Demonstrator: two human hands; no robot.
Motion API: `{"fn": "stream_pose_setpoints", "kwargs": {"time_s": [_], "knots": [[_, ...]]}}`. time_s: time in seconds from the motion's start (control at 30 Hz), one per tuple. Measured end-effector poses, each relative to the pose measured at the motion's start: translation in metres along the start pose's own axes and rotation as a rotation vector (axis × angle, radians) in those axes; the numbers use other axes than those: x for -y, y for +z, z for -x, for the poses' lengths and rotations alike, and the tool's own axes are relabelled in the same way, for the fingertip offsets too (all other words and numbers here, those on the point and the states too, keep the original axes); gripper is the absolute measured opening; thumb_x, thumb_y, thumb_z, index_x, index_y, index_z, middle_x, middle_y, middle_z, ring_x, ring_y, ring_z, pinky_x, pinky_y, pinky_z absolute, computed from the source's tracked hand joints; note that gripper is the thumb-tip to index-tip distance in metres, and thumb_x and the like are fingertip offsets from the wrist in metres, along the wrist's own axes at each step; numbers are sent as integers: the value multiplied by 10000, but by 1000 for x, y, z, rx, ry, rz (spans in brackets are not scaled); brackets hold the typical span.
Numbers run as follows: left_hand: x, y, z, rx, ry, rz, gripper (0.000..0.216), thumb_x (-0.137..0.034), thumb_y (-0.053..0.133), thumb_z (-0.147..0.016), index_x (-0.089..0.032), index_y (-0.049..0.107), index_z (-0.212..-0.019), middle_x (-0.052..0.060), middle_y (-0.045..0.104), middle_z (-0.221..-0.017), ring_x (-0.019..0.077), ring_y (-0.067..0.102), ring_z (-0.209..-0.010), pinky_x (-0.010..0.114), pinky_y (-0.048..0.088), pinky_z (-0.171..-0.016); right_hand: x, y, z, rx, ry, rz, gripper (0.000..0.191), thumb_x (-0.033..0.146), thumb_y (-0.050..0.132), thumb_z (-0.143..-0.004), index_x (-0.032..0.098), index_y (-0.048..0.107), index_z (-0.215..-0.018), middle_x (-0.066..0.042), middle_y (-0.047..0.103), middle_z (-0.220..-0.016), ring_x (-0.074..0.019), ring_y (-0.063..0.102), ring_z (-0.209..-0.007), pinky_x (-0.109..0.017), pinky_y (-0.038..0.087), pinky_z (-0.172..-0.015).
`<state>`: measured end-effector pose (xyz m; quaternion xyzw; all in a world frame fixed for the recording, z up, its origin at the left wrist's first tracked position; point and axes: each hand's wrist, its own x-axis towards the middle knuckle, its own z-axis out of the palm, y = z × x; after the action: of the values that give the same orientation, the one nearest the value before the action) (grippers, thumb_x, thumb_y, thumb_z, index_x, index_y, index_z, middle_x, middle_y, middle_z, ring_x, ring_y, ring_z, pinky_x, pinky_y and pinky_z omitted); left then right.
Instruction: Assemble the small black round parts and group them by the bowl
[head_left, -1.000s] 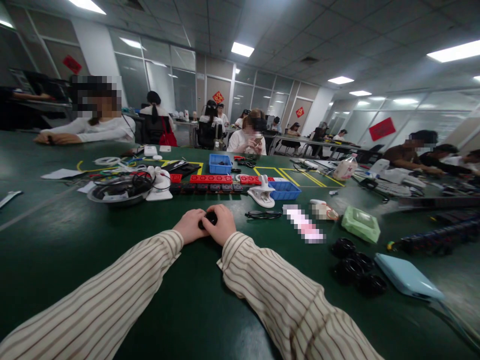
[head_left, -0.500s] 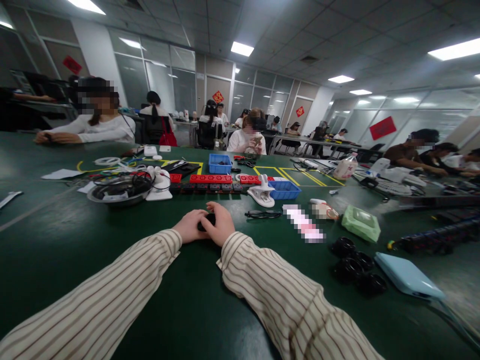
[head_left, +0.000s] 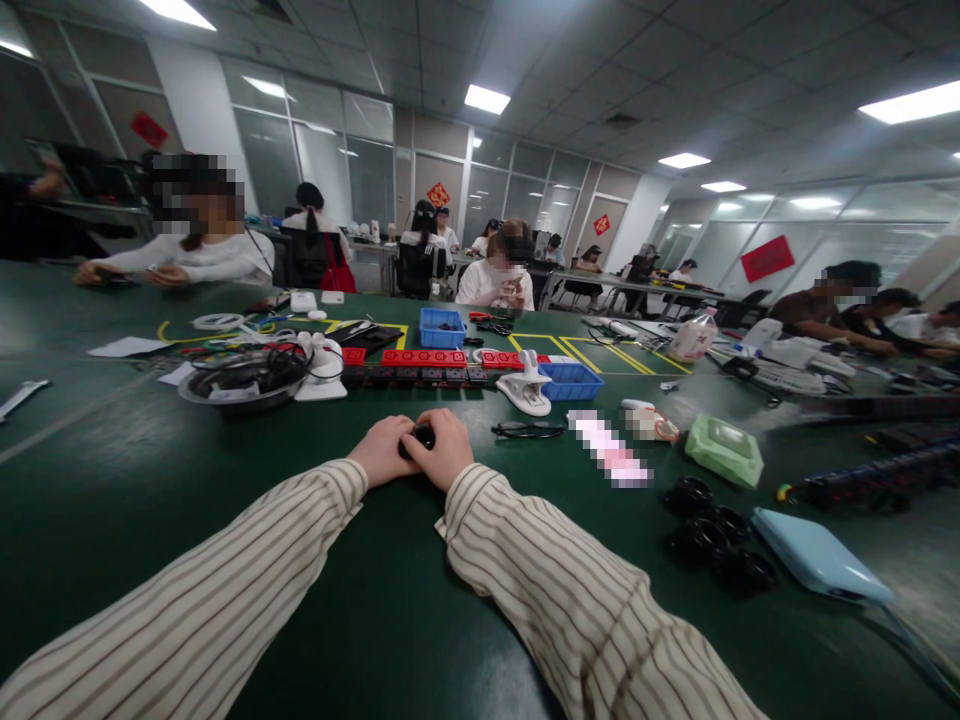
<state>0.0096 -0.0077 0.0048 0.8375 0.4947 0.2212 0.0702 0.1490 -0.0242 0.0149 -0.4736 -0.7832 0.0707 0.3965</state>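
Both my hands meet around a small black round part [head_left: 424,436] just above or on the green table [head_left: 360,590]; my fingers cover most of it and I cannot make out its kind. My left hand [head_left: 385,449] grips it from the left side. From the right, my right hand [head_left: 448,447] wraps over it with curled fingers. Beyond my hands lies a row of red socket blocks [head_left: 424,357] with black blocks along its near side. A pair of black-framed glasses [head_left: 529,430] rests to the right of my right hand.
A metal bowl [head_left: 191,390] of black cables stands at left, beside a white stand [head_left: 322,385]. A white clip [head_left: 529,390] and blue bins [head_left: 574,381] are ahead. At right lie a green wipes pack [head_left: 724,450], several black rings [head_left: 701,540] and a light-blue box [head_left: 817,555]. People sit beyond.
The fingers of my right hand have curled lower over the black part. My left hand stays nearly where it was. At far left, a co-worker's hands have moved apart.
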Motion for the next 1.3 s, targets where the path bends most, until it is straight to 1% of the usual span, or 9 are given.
{"fn": "stream_pose_setpoints", "kwargs": {"time_s": [0.1, 0.23, 0.33, 0.47, 0.67, 0.8, 0.9, 1.13, 1.3], "knots": [[5, 2, 0, 0, 34, 68, 382, -356, 630, -578, -158, 579, -900, 82, 570, -993, 252, 513, -955, 358, 394, -878, -1, -1, 1, 3, -41, -73, 165, 247, 550, -710, 182, 520, -859, -25, 549, -868, -174, 498, -854, -324, 392, -806], [11, 4, 0, 40, 35, 136, 486, -350, 636, -570, -165, 559, -1013, 81, 562, -1062, 270, 485, -1036, 366, 365, -928, -2, -3, 2, 41, -93, -215, 341, 126, 512, -655, 177, 485, -992, -25, 566, -918, -168, 514, -871, -304, 408, -822], [13, 5, -1, 78, 30, 155, 507, -353, 625, -584, -149, 547, -1042, 87, 572, -1051, 283, 493, -1030, 382, 375, -913, -2, -4, 4, 73, -109, -247, 422, 105, 497, -642, 180, 462, -1056, -24, 574, -939, -175, 515, -900, -315, 404, -845], [10, 5, -1, 64, 42, 119, 531, -362, 637, -580, -162, 527, -1059, 89, 565, -1070, 281, 502, -1015, 392, 374, -906, 0, -5, 4, 62, -102, -220, 418, 165, 520, -679, 171, 455, -1092, -40, 571, -978, -185, 504, -936, -343, 382, -880], [1, 2, 3, 3, -20, 45, 569, -401, 638, -578, -171, 493, -1078, 95, 546, -1063, 280, 496, -1006, 403, 363, -898, -1, -2, 1, 1, -26, -118, 417, 332, 550, -733, 152, 457, -1098, -66, 549, -990, -188, 504, -918, -356, 381, -857], [-3, -1, 3, -7, -34, 4, 489, -428, 632, -574, -161, 524, -969, 84, 557, -975, 270, 518, -934, 389, 388, -854, -2, 0, 0, -16, 71, -15, 451, 444, 564, -716, 150, 479, -1047, -68, 534, -927, -194, 507, -860, -356, 398, -795], [-4, -1, 2, -10, -26, -22, 410, -423, 629, -573, -161, 536, -876, 76, 565, -917, 263, 527, -898, 380, 394, -837, -2, 1, 0, -6, 71, 16, 414, 461, 585, -693, 162, 500, -966, -54, 534, -892, -192, 501, -844, -351, 397, -783], [1, 0, 0, -14, 2, 32, 338, -359, 622, -568, -167, 558, -839, 68, 580, -923, 250, 531, -887, 357, 415, -810, -3, 3, 0, -33, 30, -88, 325, 311, 578, -683, 174, 484, -963, -34, 529, -871, -178, 499, -841, -345, 401, -800], [5, -3, 0, 40, 44, 148, 350, -350, 614, -573, -178, 583, -877, 58, 583, -1001, 247, 513, -966, 339, 394, -867, -4, 3, 2, -43, -20, -272, 464, 179, 523, -642, 167, 411, -1092, -39, 506, -954, -152, 497, -859, -308, 420, -824]]}}
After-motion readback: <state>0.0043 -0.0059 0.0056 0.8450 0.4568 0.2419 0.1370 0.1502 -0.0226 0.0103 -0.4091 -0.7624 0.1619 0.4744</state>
